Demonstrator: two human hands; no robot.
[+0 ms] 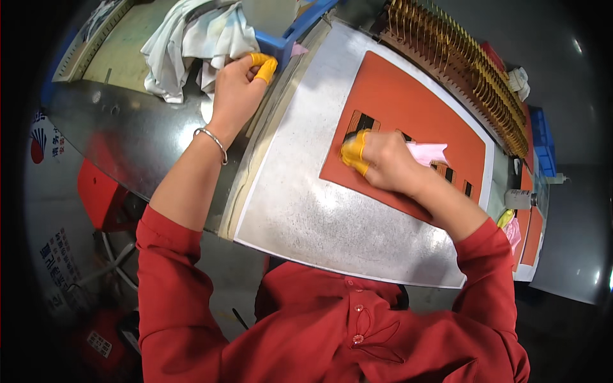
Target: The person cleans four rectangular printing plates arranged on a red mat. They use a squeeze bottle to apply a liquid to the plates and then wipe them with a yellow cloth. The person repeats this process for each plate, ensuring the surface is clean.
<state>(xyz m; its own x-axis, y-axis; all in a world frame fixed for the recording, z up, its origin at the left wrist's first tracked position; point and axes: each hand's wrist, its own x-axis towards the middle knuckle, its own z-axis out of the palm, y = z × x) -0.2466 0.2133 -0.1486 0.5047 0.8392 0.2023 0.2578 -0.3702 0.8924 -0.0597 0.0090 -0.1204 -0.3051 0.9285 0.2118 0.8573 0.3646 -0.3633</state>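
My left hand (246, 80), with yellow finger cots on its fingertips, is closed in a pinch by the blue bin (271, 43) and the crumpled white cloth (214, 35). Whatever it may hold is hidden. A small pink scrap (298, 49) shows beside its fingertips. On the orange mat (389, 83), my right hand (380, 156) presses down with bent, yellow-capped fingers, slightly blurred. A pink cloth (431, 153) sticks out from behind that hand, apparently gripped in it. The fingers touch a thin black-and-copper flat piece (364, 121); similar pieces (444, 171) lie to its right, partly covered.
The mat rests on a white-edged metallic board (287, 172). A rack of gold-coloured wire loops (460, 64) stands at the far right. Beyond it are a blue tray (541, 140) and a whitish bottle (520, 199). A red stool-like object (99, 195) sits below the table's left edge.
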